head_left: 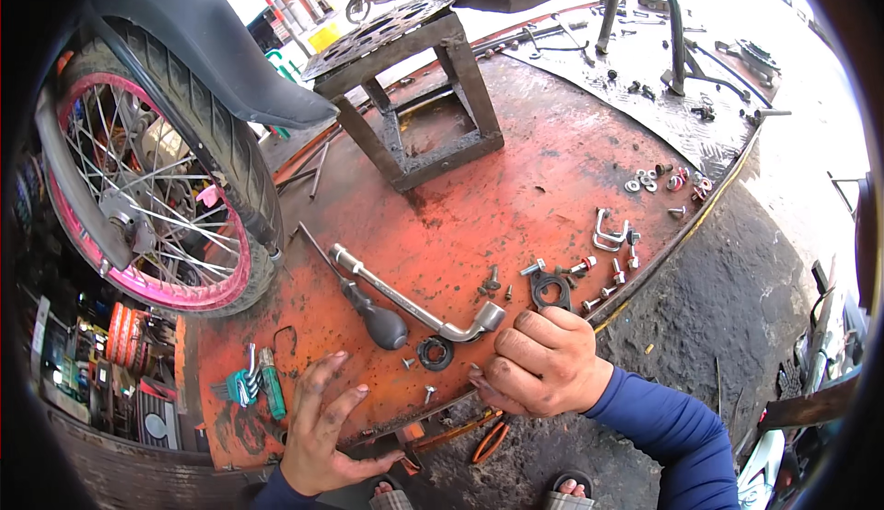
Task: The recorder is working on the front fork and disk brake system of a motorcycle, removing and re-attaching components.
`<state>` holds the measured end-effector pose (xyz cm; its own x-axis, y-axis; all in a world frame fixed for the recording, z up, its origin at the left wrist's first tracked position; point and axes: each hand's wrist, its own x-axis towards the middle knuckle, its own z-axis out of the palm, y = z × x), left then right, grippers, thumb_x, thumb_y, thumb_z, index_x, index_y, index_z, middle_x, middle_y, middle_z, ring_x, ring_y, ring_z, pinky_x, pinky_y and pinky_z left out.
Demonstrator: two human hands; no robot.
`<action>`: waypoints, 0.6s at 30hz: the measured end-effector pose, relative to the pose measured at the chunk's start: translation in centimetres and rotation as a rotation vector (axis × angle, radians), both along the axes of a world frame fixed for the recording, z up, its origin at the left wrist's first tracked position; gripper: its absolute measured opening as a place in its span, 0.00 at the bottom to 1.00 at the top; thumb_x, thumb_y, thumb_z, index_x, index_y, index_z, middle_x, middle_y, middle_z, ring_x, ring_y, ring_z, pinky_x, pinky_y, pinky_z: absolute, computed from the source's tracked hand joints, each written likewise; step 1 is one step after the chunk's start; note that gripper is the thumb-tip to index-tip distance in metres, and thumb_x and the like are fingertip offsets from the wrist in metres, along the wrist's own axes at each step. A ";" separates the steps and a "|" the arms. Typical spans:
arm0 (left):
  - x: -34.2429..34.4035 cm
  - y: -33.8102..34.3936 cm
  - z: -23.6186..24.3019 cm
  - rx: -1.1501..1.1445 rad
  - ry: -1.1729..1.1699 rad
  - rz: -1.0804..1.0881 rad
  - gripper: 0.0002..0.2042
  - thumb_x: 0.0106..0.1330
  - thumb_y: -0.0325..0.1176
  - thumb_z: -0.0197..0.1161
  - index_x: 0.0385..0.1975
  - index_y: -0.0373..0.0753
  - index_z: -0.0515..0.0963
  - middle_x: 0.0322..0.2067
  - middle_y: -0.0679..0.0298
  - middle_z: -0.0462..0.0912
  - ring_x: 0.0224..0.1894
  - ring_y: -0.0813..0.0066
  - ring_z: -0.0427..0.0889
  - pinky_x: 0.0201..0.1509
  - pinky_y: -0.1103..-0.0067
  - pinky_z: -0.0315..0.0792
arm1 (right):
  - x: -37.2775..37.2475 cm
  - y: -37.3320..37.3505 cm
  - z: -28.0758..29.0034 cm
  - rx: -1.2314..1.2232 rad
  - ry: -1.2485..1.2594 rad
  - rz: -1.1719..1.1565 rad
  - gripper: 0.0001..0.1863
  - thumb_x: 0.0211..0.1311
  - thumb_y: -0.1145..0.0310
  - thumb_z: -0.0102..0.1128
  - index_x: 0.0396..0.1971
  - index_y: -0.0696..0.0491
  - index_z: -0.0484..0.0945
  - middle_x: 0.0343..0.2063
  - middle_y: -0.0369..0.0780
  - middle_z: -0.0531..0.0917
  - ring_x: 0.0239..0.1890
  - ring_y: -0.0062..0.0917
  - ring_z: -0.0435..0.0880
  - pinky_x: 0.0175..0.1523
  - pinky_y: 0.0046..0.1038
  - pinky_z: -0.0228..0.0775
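Note:
My left hand (327, 427) hovers over the near edge of the orange metal platform (479, 215), fingers spread and nothing in them. At the platform's front edge, my right hand (543, 367) is closed, its fingers curled in. Whatever it may hold is hidden. Between and beyond the hands lies an L-shaped socket wrench (405, 305), its socket end close to the right hand. A screwdriver (378, 321) with a bulbous black handle rests beside it. Near the right fingers are a black ring (435, 353) and a dark flange-like part (551, 291). Small screws (429, 394) lie about.
A pink-rimmed spoked wheel (147, 188) stands at left. A dark metal stand (433, 105) sits at the back beneath a motorcycle's underside. Bolts, washers (645, 179) and a metal bracket (610, 231) are scattered at right. A teal hex key set (244, 387) lies left of my left hand.

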<state>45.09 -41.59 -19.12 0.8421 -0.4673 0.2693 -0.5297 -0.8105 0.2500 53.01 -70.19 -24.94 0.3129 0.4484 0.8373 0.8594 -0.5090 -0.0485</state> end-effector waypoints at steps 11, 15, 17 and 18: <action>0.0 0.0 0.1 0.023 0.000 -0.013 0.41 0.38 0.51 0.78 0.55 0.47 0.67 0.60 0.48 0.60 0.61 0.44 0.63 0.60 0.52 0.63 | -0.1 0.0 0.2 0.011 0.012 -0.001 0.14 0.36 0.59 0.68 0.26 0.44 0.77 0.27 0.31 0.75 0.33 0.23 0.78 0.31 0.24 0.61; 0.1 0.0 0.1 0.028 0.003 -0.015 0.41 0.38 0.52 0.78 0.55 0.47 0.67 0.60 0.48 0.60 0.61 0.44 0.63 0.60 0.51 0.63 | 0.0 0.0 0.1 0.012 0.018 -0.002 0.13 0.37 0.59 0.68 0.26 0.45 0.77 0.27 0.31 0.75 0.32 0.23 0.78 0.31 0.24 0.61; 0.1 0.1 0.0 0.028 0.002 -0.014 0.42 0.38 0.52 0.78 0.55 0.47 0.67 0.60 0.48 0.60 0.61 0.44 0.63 0.60 0.51 0.63 | 0.0 0.1 0.1 0.009 0.019 0.000 0.13 0.37 0.59 0.67 0.26 0.45 0.77 0.27 0.31 0.75 0.32 0.23 0.78 0.31 0.24 0.61; 0.1 0.1 0.0 0.028 -0.001 -0.013 0.42 0.38 0.52 0.78 0.56 0.47 0.67 0.60 0.48 0.60 0.61 0.44 0.63 0.60 0.51 0.63 | 0.0 0.1 0.2 0.008 0.023 0.005 0.13 0.37 0.59 0.67 0.26 0.45 0.77 0.27 0.32 0.75 0.32 0.23 0.78 0.30 0.24 0.61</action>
<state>45.17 -41.45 -19.08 0.8356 -0.4858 0.2565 -0.5406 -0.8102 0.2267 53.04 -70.06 -24.78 0.3294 0.4435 0.8336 0.8607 -0.5039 -0.0720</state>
